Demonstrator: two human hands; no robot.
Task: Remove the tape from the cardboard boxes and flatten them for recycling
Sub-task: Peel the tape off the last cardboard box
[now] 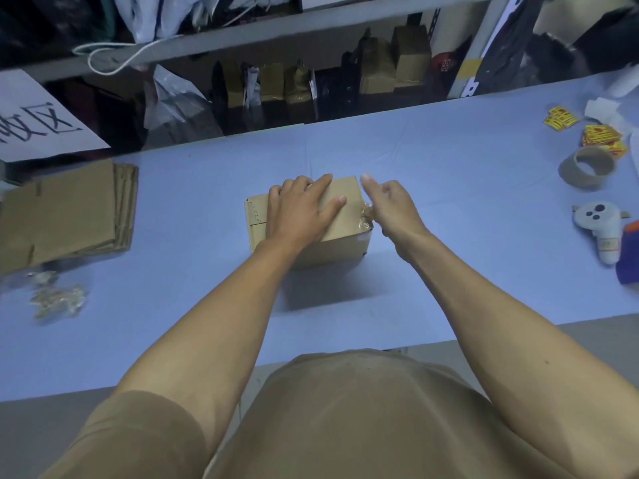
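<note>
The cardboard box point(307, 223) stood at the centre of the frame on the blue table point(449, 160), still assembled. The left hand point(301, 209) lay flat on its top with fingers straight, pressing it down. The right hand point(390, 205) was at the box's right edge, where a crumpled strip of clear tape point(366, 216) stood off the corner; the hand appeared to be pinching it, though the fingertips were blurred and the hold could not be confirmed.

Risks, as judged: the tape could tear short and leave a remnant along the seam, since it was already bunched and not peeling flat. A sideways pull could drag or tip the box if the left hand's pressure eased. The tape could also lift the cardboard's paper face with it.

The table was covered in a smooth, pale blue sheet with faint creases. At the left of the frame lay a stack of flattened boxes point(65, 216), and below it wads of removed tape point(57, 299). At the right edge sat an empty tape core point(586, 171), yellow and red packets point(601, 138) and a white handheld controller point(598, 229). Across the top of the frame ran shelving point(276, 39) crowded with bags and small cartons, and a white sign point(41, 119) with black characters sat at upper left. Lighting was dim.
</note>
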